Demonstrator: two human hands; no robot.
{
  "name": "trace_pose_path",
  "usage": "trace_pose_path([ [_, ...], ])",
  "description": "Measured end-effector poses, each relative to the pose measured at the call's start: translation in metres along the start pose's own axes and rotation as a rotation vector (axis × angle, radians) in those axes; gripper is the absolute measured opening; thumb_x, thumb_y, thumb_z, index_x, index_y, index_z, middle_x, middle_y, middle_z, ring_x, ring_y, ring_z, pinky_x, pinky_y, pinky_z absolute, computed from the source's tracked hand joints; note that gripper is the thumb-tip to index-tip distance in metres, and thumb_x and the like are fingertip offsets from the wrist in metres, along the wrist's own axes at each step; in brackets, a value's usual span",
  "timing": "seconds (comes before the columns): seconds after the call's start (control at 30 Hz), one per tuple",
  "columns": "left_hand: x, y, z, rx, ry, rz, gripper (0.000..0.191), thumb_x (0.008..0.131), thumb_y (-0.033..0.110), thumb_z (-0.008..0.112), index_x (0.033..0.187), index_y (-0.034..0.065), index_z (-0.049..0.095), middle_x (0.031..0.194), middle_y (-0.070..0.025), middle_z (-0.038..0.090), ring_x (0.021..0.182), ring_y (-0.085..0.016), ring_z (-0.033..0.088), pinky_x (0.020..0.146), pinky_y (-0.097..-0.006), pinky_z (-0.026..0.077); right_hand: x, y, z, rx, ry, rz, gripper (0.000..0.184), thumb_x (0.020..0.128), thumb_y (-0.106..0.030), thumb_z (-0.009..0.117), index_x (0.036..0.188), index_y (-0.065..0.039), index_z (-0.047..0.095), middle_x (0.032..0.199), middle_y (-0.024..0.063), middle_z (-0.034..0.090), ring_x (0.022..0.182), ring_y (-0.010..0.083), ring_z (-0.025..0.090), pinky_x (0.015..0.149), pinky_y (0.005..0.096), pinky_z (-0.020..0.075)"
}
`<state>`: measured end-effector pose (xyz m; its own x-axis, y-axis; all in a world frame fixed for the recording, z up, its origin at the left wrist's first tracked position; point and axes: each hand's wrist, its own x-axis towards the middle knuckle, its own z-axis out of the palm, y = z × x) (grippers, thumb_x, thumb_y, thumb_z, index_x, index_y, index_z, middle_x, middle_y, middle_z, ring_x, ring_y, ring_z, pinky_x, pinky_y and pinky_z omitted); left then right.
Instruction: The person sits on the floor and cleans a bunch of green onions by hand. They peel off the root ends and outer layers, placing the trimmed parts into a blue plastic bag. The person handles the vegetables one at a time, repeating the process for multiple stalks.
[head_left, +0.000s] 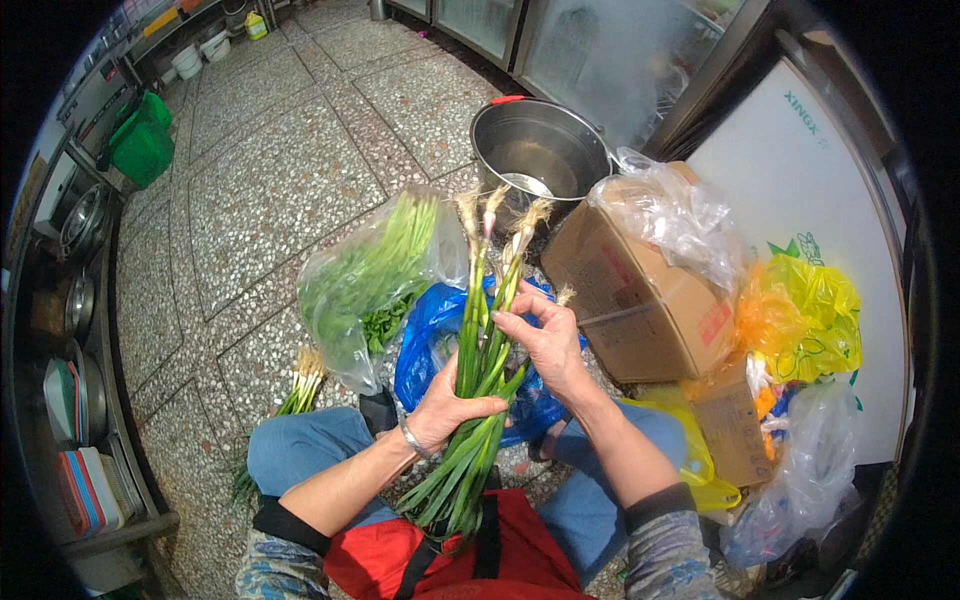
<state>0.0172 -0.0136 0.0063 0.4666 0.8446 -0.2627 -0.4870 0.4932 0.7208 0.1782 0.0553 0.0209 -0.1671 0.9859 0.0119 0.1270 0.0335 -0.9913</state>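
My left hand is wrapped around the leafy middle of a bunch of green garlic or spring onions. Pale bulbs with stringy roots point away from me, and the green tops hang over my red apron. With thumb and fingertips, my right hand pinches a stalk on the bunch's right side. Beneath both hands an open blue plastic bag sits on the floor; its contents are mostly hidden. Left of it, a clear plastic bag holds leafy green stalks. A second rooted bunch lies beside my left knee.
A dark metal bucket stands ahead, next to a cardboard box topped with clear plastic. Coloured plastic bags and a smaller carton crowd the right. Shelving with trays runs along the left; a green bin stands farther off.
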Motion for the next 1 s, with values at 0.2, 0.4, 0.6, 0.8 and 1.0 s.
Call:
trace_pose_path([
  [0.2, -0.001, 0.013, 0.003, -0.137, 0.064, 0.024, 0.063, 0.076, -0.003, 0.068, 0.129, 0.0101, 0.036, 0.108, -0.0071, 0.055, 0.088, -0.02, 0.062, 0.069, -0.0375, 0.059, -0.005, -0.019, -0.002, 0.319, 0.012, 0.083, 0.012, 0.087, -0.012, 0.064, 0.084, -0.001, 0.066, 0.1, 0.0096, 0.066, 0.114, 0.0169, 0.051, 0.095, 0.0331, 0.036],
  [0.4, -0.002, 0.016, 0.003, -0.016, 0.055, 0.015, 0.053, 0.08, 0.0, 0.067, 0.125, 0.0073, 0.039, 0.102, -0.0085, 0.058, 0.082, -0.019, 0.063, 0.067, -0.0337, 0.058, -0.004, -0.005, -0.001, 0.379, 0.099, 0.11, 0.012, 0.089, -0.014, 0.062, 0.087, -0.002, 0.065, 0.098, 0.0101, 0.067, 0.098, 0.0151, 0.058, 0.091, 0.0324, 0.0399],
  [0.6, -0.001, 0.007, 0.001, -0.047, 0.043, -0.027, 0.055, 0.081, -0.001, 0.065, 0.129, 0.0073, 0.041, 0.103, -0.0075, 0.058, 0.084, -0.017, 0.062, 0.068, -0.0329, 0.058, 0.005, 0.0, -0.013, 0.464, 0.203, 0.15, 0.018, 0.091, -0.02, 0.059, 0.087, -0.003, 0.063, 0.087, 0.0068, 0.067, 0.08, 0.0127, 0.06, 0.077, 0.0274, 0.0455],
  [0.8, 0.0, 0.009, -0.002, -0.095, -0.021, -0.055, 0.055, 0.081, -0.002, 0.064, 0.13, 0.0075, 0.041, 0.107, -0.0078, 0.058, 0.09, -0.017, 0.061, 0.07, -0.0332, 0.058, 0.007, 0.0, -0.02, 0.127, 0.194, 0.024, 0.024, 0.095, -0.023, 0.054, 0.082, -0.004, 0.059, 0.08, 0.0039, 0.064, 0.073, 0.0063, 0.054, 0.072, 0.0221, 0.042],
  [1.0, -0.002, 0.008, -0.003, -0.072, -0.014, -0.078, 0.054, 0.081, -0.003, 0.064, 0.13, 0.0077, 0.042, 0.113, -0.0082, 0.057, 0.092, -0.017, 0.061, 0.07, -0.033, 0.058, 0.009, 0.002, -0.023, 0.028, 0.17, -0.028, 0.024, 0.096, -0.022, 0.052, 0.082, -0.004, 0.058, 0.079, 0.0028, 0.064, 0.072, 0.0056, 0.052, 0.071, 0.0223, 0.0409],
])
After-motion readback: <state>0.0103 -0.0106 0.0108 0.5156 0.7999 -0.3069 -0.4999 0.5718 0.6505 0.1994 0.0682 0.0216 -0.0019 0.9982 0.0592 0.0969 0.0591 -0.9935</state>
